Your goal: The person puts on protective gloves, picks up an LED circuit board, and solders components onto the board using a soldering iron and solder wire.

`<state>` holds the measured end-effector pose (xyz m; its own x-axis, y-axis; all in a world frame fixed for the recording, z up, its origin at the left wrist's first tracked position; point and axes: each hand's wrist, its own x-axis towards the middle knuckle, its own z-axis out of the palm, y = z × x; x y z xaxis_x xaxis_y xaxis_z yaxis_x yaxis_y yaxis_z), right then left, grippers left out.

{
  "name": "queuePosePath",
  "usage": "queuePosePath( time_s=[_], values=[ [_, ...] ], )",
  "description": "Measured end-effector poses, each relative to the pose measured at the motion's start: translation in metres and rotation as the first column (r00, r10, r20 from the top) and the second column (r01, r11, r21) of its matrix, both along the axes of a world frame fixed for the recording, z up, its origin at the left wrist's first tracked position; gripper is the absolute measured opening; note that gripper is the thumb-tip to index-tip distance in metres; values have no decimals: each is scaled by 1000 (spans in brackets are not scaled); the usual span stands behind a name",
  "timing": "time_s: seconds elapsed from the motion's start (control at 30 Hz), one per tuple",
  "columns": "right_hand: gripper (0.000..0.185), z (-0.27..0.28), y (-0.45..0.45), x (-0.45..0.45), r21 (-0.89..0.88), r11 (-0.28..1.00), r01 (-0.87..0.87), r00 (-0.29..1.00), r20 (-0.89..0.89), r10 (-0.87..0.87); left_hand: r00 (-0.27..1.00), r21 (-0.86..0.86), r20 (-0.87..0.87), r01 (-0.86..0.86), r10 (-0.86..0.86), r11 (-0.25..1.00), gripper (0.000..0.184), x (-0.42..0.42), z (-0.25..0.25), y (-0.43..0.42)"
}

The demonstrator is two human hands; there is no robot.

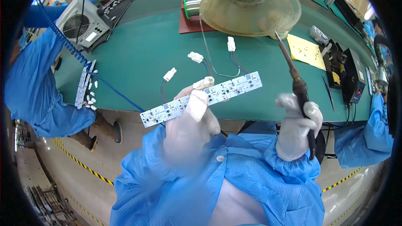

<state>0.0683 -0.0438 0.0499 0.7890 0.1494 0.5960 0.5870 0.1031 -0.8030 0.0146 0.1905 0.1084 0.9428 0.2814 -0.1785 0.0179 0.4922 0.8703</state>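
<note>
My left hand (pixel 190 119), in a whitish glove, is closed on a long white circuit board (pixel 230 90) and holds it tilted above the table's front edge. Three white connectors, a left one (pixel 169 74), a middle one (pixel 195 57) and a right one (pixel 231 44), stand off the board on red and blue wires. My right hand (pixel 298 121), gloved too, is wrapped round a soldering iron (pixel 299 86). Its tip points up and away, near the rim of a fume funnel (pixel 251 25), apart from the board. A thin solder wire (pixel 206 44) curves down from a spool (pixel 192 7) toward the board.
At right lie a yellow sponge sheet (pixel 305 52), tweezers (pixel 328 92) and a black soldering station (pixel 354 75). More boards (pixel 81 86) with loose white connectors lie left, under a blue coiled cord (pixel 63 37). A grey machine (pixel 83 23) and co-workers in blue flank the table (pixel 155 37).
</note>
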Motion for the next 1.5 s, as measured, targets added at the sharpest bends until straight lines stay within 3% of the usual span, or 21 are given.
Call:
queuePosePath(
  time_s=[0.07,0.17,0.3,0.43,0.57,0.63,0.7,0.77,0.87,0.9,1.0,1.13,1.23,1.43,1.5],
  values=[
    [43,8,8,5,-120,993,-15,991,131,31,999,20,9,35,-35,999,49,-1,-6,3],
    [51,22,37,4,24,1000,11,974,227,-17,999,114,-4,39,-39,993,52,-2,-9,-5],
    [41,35,43,5,26,999,36,974,222,-41,992,139,20,118,-122,983,54,-4,-14,-5],
    [28,37,49,1,151,988,25,999,-47,-18,985,131,23,168,-173,977,64,-3,-14,-3],
    [34,24,37,7,223,973,63,987,132,-95,975,168,65,198,-211,966,76,0,-22,10],
    [55,12,23,9,188,982,10,973,223,-52,972,213,118,175,-203,961,82,4,-32,25],
    [54,2,16,8,185,978,99,965,221,-140,967,246,173,144,-190,958,88,2,-38,40],
    [53,12,22,7,228,971,77,975,185,-120,965,271,192,122,-178,955,92,-3,-34,50],
    [54,9,26,5,260,965,-2,992,119,-30,967,334,232,20,-102,942,65,-13,-27,62],
    [55,7,27,6,249,969,-3,992,123,-29,969,339,229,6,-88,941,65,-13,-28,64],
    [54,6,31,6,249,968,3,992,124,-35,887,455,445,-107,-122,884,57,-14,-33,65],
    [54,8,32,6,202,979,18,992,117,-43,845,524,526,-233,-95,819,58,-10,-41,66],
    [54,6,32,5,170,985,39,991,118,-60,876,600,452,-156,-172,785,60,-18,-34,70],
    [48,-1,28,8,133,991,34,984,169,-56,916,609,390,-186,-88,771,52,-21,-40,71],
    [42,-4,24,8,53,997,62,962,262,-74,906,639,412,-214,-94,739,46,-19,-39,73]
  ],
)
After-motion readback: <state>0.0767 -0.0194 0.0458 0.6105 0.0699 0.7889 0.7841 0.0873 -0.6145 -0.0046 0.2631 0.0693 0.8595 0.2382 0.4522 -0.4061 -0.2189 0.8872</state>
